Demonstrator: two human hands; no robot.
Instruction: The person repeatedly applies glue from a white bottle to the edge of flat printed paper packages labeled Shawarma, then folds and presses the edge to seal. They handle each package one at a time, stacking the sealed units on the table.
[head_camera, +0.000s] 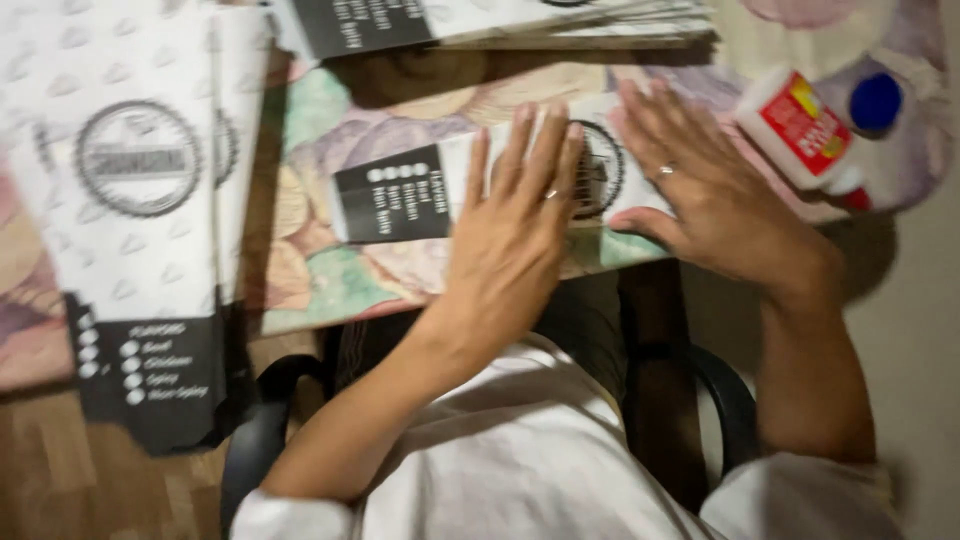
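My left hand (510, 235) lies flat, fingers together, on a white paper bag (400, 195) with a black end panel and a round black emblem. The bag lies flat on a table with a floral cloth (330, 270). My right hand (705, 190) presses flat on the bag's right part, fingers spread, a ring on one finger. A ring also shows on my left hand. Neither hand grips anything.
A stack of the same white-and-black bags (140, 220) lies at the left, hanging over the table edge. More bags (480, 20) are piled at the top. A white glue bottle (805, 130) with a red label and a blue cap (876, 102) lie at the right. A black chair arm (730, 400) is below.
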